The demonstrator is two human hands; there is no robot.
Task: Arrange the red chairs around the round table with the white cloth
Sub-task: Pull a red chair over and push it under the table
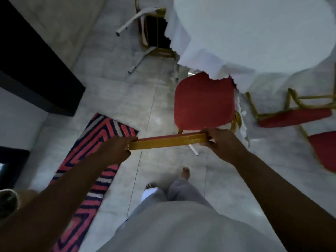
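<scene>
The round table with the white cloth [254, 33] fills the upper right. A red chair [201, 104] with a gold frame stands upright in front of me, the far edge of its seat tucked under the hanging cloth. My left hand [116, 150] and my right hand [223, 142] each grip one end of its gold top rail. A second red chair [294, 117] lies tipped over on the floor to the right of the held one. At the left edge of the table a third chair [154, 30] lies on its side, its dark underside and pale legs showing.
A red, navy and white striped rug [94, 160] lies on the tiled floor at my left. A dark piece of furniture [32, 70] runs along the left side. My legs and feet [185, 173] are below the chair.
</scene>
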